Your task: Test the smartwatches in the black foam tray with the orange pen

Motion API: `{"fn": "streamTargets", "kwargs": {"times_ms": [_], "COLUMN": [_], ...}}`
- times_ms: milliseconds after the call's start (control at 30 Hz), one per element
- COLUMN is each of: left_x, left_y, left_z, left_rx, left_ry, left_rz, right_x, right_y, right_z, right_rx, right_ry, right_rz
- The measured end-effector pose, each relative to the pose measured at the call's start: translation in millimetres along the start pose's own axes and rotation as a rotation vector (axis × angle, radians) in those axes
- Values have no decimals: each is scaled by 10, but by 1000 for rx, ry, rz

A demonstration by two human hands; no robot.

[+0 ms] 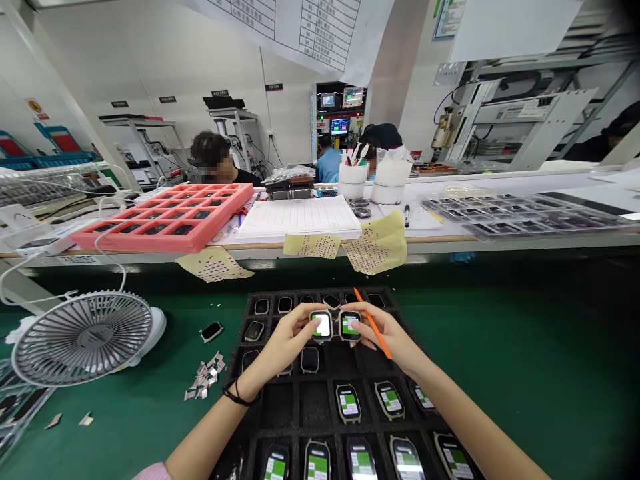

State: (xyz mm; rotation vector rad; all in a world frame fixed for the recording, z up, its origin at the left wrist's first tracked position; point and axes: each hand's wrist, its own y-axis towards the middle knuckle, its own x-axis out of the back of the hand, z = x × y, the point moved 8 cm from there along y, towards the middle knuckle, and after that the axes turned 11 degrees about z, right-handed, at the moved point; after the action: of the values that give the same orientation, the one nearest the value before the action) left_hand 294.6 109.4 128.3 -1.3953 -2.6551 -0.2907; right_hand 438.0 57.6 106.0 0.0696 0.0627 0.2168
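Note:
My left hand [295,328] grips a smartwatch body [323,326] whose lit screen is mostly white, with the thumb on its face. Close beside it, a second smartwatch body [350,325] with a green and white screen is held in my right hand [383,330]. An orange stick [373,323] also rests in the right hand, slanting across the fingers. Both hands are above a black foam tray [313,402] with square pockets. Watches with lit screens, such as one watch [349,403], fill the near pockets; dark-screened ones, such as another watch [310,359], sit farther back.
A white fan [95,339] stands at left on the green mat [500,373]. Near it lie a loose watch [211,331] and a pile of small pieces [205,377]. The shelf ahead holds a pink foam tray [215,223], papers [300,219] and clear trays [530,217]. Other people sit beyond.

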Motion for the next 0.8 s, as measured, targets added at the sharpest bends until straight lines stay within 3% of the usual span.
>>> {"fn": "streamTargets", "kwargs": {"times_ms": [300, 567, 800], "left_x": [66, 22, -22], "left_y": [-8, 1, 11], "left_z": [28, 85, 35], "left_rx": [33, 42, 75], "left_ry": [85, 55, 158], "left_rz": [-67, -17, 56], "right_x": [33, 57, 24], "right_y": [-14, -10, 5], "right_z": [-11, 11, -7], "right_rx": [-5, -10, -22], "right_ry": [-46, -82, -60], "right_rz": [-34, -93, 8]}}
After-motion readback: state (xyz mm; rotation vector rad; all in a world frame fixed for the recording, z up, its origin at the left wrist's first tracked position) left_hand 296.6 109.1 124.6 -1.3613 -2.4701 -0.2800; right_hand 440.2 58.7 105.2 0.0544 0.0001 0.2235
